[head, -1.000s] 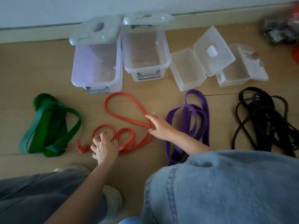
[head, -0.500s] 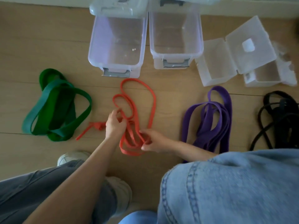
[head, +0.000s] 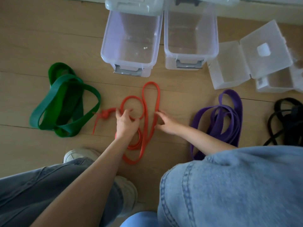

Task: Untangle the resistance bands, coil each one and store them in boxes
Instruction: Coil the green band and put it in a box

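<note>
We had the red band [head: 148, 110] spread on the floor [head: 41, 38] between our two hands, looped several times over itself. Our left hand [head: 126, 124] sat curled on the round loop, its fingers [head: 129, 112] hooked about the strand, while our right hand [head: 165, 124] lay beside the long loop with its fingers [head: 159, 114] bent at the outer strand; whether they truly pinched it we could not tell. Just left of our left fingers the knot [head: 105, 114] was tight, with a thin tail trailing toward us. We judged that to be the main risk: pulling the loops apart from either side would likely cinch the knot harder instead of freeing it. The crossed strands between our fingers could also slip over each other and make a fresh tangle. The green band [head: 65, 99] lay close beyond the knot, so a sweep that way might catch it. The purple band [head: 229, 112] and black band [head: 287, 122] waited to the right of our right fingers, and the open boxes [head: 129, 66] stood beyond our fingertips, nothing yet coiled inside.
</note>
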Demonstrator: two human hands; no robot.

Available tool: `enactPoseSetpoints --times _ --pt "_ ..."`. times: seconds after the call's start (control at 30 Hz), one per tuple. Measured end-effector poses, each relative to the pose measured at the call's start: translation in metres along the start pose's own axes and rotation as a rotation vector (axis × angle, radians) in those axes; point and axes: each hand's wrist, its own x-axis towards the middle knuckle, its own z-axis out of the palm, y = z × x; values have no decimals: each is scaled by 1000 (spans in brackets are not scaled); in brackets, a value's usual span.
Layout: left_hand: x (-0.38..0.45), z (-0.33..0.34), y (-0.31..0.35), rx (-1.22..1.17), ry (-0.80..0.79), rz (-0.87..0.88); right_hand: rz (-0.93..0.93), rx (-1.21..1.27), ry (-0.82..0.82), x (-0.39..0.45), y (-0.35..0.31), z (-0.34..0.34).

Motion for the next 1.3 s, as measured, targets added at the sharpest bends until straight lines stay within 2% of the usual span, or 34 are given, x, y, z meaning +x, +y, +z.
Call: enactPoseSetpoints --times 0.07,0.1,0.17,0.27,0.33,0.4,0.5,0.6,0.67,0.77,0.8,0.93,1.03,1.13,1.23,1.3 --pt "-1 2 -2 67 -125 196 -46 58 -8 0 -5 3" --pt "-3 1 -5 79 -169 223 -49 88 -6 -1 -5 4" --pt "-6 -7 -14 98 -185 230 -22 126 -28 -4 -3 6" --pt "-9 -21 -23 161 -136 271 -30 -15 -6 -8 -1 -3" --pt "-10 -36 -22 116 9 234 -78 -144 29 -9 -14 -16" --pt "-8 -56 -22 120 115 187 -159 -261 -44 -10 -42 -29" --pt "1 -86 -27 217 139 192 -273 -449 -200 -6 -98 -42" --pt "19 -119 -31 331 214 232 -346 -626 -273 6 -152 -42" --pt "32 -135 -38 376 172 193 -388 -724 -283 19 -179 -37" --pt "37 -136 -58 495 -33 57 -414 -849 -309 50 -203 -23" --pt "35 -133 -66 522 -32 20 -402 -863 -315 63 -206 -17" --pt "38 -133 -91 373 163 33 -257 -832 -251 113 -202 19" --pt "43 -142 -99 224 209 108 -362 -908 -47 123 -189 51" --pt "39 -149 -98 232 171 188 -550 -714 188 110 -192 61" --pt "30 -157 -85 215 287 249 -602 -305 201 79 -225 40" --pt "21 -168 -70 113 416 265 -645 -193 198 50 -256 17"
